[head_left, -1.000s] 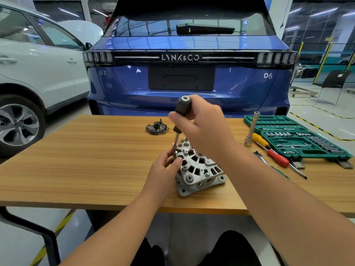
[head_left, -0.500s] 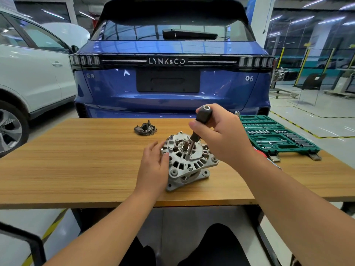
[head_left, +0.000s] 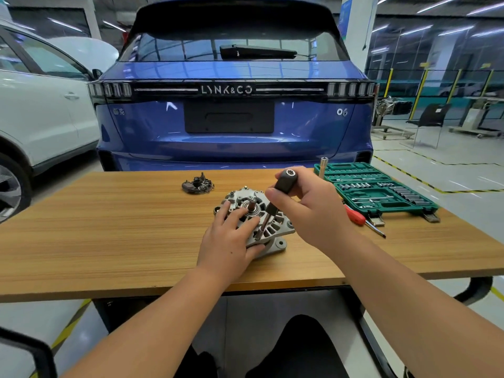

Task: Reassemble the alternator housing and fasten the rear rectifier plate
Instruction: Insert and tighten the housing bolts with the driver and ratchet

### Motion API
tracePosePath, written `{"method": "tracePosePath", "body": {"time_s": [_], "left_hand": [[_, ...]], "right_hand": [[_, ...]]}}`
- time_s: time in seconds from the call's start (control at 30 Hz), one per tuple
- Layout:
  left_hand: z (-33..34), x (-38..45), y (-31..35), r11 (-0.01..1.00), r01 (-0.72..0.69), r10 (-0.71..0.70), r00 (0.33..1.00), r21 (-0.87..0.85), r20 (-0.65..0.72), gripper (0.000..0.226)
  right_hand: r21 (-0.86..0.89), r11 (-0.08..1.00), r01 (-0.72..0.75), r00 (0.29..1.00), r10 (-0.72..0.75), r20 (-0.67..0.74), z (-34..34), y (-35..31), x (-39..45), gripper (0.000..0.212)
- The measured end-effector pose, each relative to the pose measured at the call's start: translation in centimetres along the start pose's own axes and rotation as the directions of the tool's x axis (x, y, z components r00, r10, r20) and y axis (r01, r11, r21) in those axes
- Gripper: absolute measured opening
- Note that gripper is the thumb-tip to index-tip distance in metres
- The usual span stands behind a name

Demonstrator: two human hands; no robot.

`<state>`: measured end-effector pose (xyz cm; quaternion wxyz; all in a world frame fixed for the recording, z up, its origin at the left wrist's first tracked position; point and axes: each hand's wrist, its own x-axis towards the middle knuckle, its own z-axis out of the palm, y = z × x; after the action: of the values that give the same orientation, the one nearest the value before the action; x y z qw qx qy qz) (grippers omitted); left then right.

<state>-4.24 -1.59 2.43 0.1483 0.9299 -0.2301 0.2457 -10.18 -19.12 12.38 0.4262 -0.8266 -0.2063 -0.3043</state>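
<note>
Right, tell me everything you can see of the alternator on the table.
The alternator is a silvery cast-metal housing with slotted vents round its face, mounting ears low at the near right, and a shaft with a copper-coloured ring at its centre. It lies tilted on the wooden table, face up toward the camera. The left hand rests over its near left side, fingers spread across the face. The right hand holds a black-handled nut driver, whose tip meets the housing's near edge.

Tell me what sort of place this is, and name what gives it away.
Most likely a car workshop or training garage. A blue car and a white car stand indoors, a green socket set lies open on the wooden table, and an alternator is being worked on.
</note>
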Motion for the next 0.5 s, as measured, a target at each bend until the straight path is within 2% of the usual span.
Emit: {"method": "tracePosePath", "body": {"time_s": [0.33, 0.5], "left_hand": [[0.8, 1.6, -2.4, 0.996, -0.079, 0.079, 0.997, -0.041, 0.001, 0.056], [0.8, 2.1, -3.0, 0.996, -0.080, 0.082, 0.995, -0.044, 0.049, 0.065]], "right_hand": [[-0.051, 0.999, 0.007, 0.997, -0.003, 0.075, 1.4, 0.6, 1.5, 0.021], [-0.085, 0.996, 0.016, 0.991, -0.005, 0.132, 1.7, 0.7, 2.7, 0.017]]}}
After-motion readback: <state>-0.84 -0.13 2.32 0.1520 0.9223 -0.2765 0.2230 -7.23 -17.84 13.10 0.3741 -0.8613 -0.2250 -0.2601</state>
